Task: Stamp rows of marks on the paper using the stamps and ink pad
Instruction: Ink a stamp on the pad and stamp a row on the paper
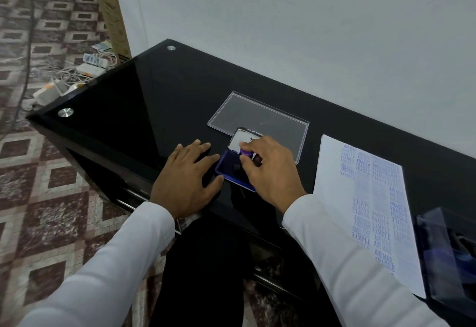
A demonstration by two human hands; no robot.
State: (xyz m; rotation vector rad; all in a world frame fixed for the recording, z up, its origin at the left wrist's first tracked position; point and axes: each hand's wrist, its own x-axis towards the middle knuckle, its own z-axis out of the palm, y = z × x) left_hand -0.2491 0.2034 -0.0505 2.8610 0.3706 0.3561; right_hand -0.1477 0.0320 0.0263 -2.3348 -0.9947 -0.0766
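The paper lies just right of the right hand on the black table, already crowded with blue rows (SAMPLE, FRAGILE, AIR MAIL) down its right part while its left strip is bare, so I'd judge the job well along with room left for more rows. Under that hand sits the open ink pad, lid tipped up behind it, and the left hand lies flat with straight fingers touching the pad's left edge. Right fingers pinch a purple-topped stamp down on the pad, apparently re-inking.
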